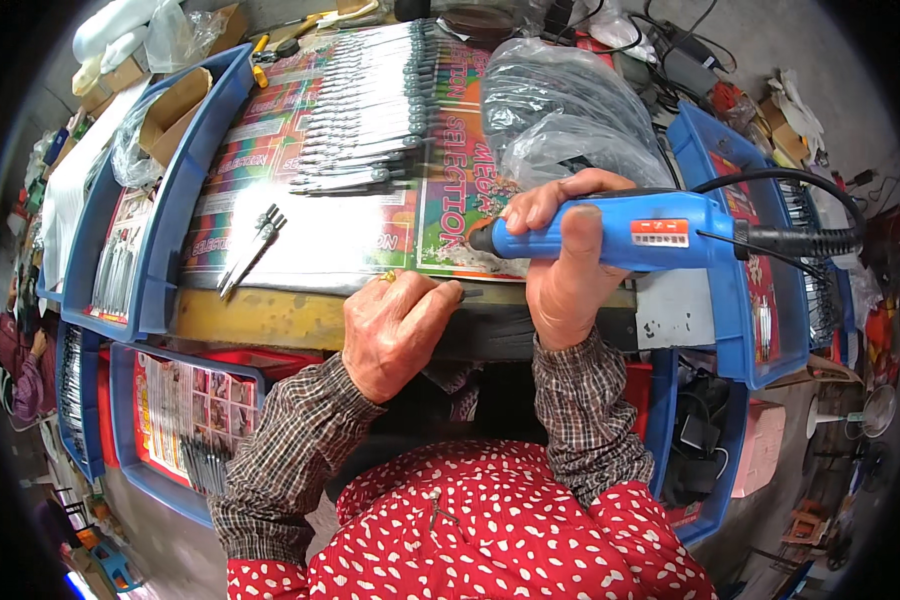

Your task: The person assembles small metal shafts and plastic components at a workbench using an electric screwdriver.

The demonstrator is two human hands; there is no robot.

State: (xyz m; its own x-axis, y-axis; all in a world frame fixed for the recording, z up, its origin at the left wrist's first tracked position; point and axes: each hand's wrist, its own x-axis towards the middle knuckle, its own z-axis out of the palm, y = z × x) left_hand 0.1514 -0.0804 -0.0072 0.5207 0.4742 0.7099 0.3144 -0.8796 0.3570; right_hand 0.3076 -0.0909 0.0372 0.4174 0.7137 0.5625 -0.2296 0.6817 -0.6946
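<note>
My right hand [567,292] is wrapped round a blue corded electric screwdriver [610,236], its dark nose pointing left over the table's near edge. My left hand [398,325] is closed just left of that nose, pinching a slim piece with a dark tip [472,293]; most of it is hidden by the fingers. Beyond my hands lies a long row of slim silver pen-like pieces with dark ends [370,110]. A few loose similar pieces [254,250] rest to the left of the row, on the bright printed sheet.
A clear plastic bag [570,110] of dark parts lies at the far right of the table. Blue trays [238,85] stand at the left, and another blue tray [730,300] stands at the right. The screwdriver's black cable [850,190] loops at the right.
</note>
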